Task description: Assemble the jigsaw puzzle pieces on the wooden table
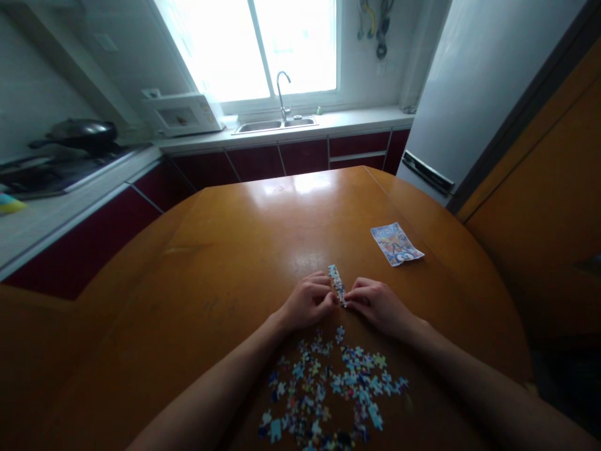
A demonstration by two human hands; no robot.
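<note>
A short strip of joined jigsaw pieces lies on the round wooden table, running away from me. My left hand and my right hand rest on the table on either side of the strip's near end. Both have their fingers curled and pinch that end between the fingertips. A scatter of several loose, colourful puzzle pieces lies on the table just in front of me, between my forearms.
A small printed picture card lies on the table to the far right. Beyond the table run a counter with a sink and tap, a microwave and a wok on a hob. A fridge stands at the right.
</note>
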